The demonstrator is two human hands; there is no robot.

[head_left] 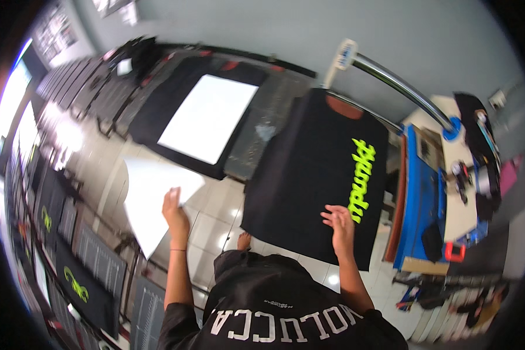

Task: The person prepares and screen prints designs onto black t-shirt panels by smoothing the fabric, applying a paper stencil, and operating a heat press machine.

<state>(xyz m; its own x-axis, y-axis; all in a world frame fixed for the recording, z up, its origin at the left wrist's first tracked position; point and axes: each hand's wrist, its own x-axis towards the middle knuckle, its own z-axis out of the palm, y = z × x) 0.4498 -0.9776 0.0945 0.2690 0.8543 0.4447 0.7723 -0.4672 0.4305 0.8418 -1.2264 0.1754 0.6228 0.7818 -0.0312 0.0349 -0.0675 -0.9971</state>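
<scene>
Through the head camera I have a loose white sheet (146, 201) in the air on the left, over the tiled floor (207, 227). My left hand (176, 217) pinches it near its right side, fingers closed on it. My right hand (339, 224) is loosely open, fingers slightly bent, with nothing in it; it is at the lower end of bright green lettering (363, 181) on a black shirt (297, 169), and I can't tell whether it touches the cloth. That shirt lies spread flat in front of me. Beyond the loose sheet, a second black shirt (163, 105) lies on a grey bench (248, 149), with a flat white sheet (210, 116) on top of it. To the right I see a blue cabinet (420, 201) and a curved metal bar (405, 74).
</scene>
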